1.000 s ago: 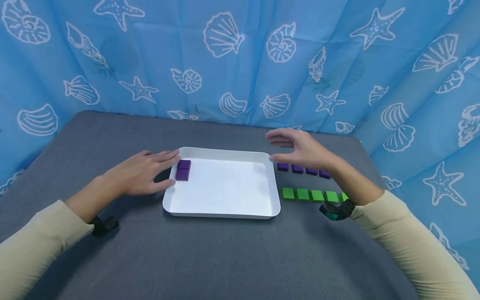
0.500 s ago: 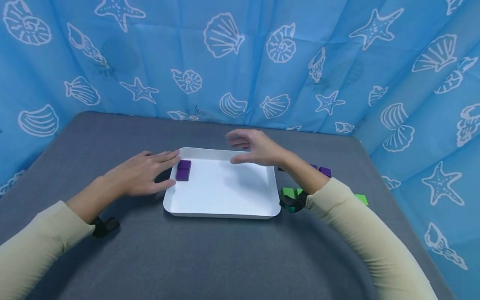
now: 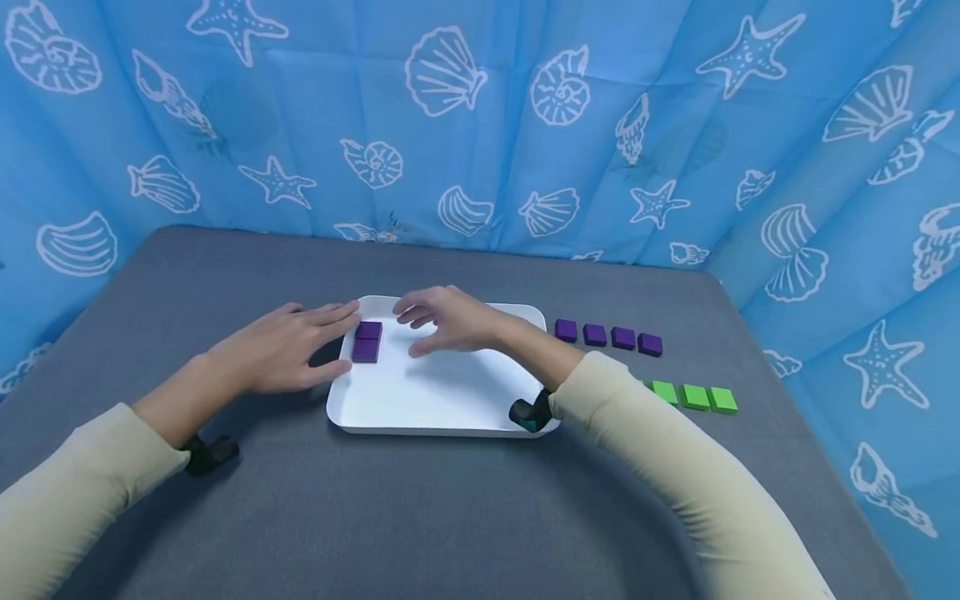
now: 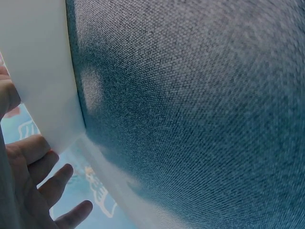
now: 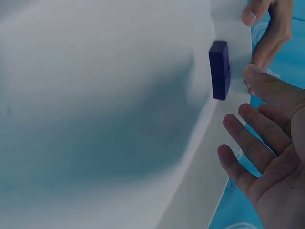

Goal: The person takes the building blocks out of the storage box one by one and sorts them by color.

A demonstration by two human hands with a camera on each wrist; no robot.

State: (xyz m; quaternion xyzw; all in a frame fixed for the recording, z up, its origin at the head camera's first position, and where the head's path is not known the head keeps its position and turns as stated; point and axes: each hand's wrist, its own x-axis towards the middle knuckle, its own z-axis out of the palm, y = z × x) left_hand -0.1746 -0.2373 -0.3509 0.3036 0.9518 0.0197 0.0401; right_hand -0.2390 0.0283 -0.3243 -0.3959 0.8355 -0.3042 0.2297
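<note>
My left hand [image 3: 303,346] rests at the left rim of a white tray [image 3: 450,417], fingers fairly straight, thumb lower down the same side. In the left wrist view, its fingertips [image 4: 35,148] meet the outer edge of the tray wall. Over the tray, my right hand [image 3: 453,321] holds nothing; its thumb and fingers are spread apart. Two purple blocks [image 3: 367,342] lie against each other inside the tray near its left wall, between the two hands. From the right wrist view, the open palm [image 5: 281,186] faces these purple blocks [image 5: 219,69].
To the right of the tray, several purple blocks [image 3: 622,337] form a row on the grey table [image 3: 420,517]. Nearer me runs a row of green blocks [image 3: 694,397], partly covered by my right sleeve. A blue seashell curtain [image 3: 480,125] hangs behind the table.
My right hand has swept left from beside the tray's right rim to over its middle-left. The purple row it covered now shows, while the sleeve hides some green blocks. My left hand stays put.
</note>
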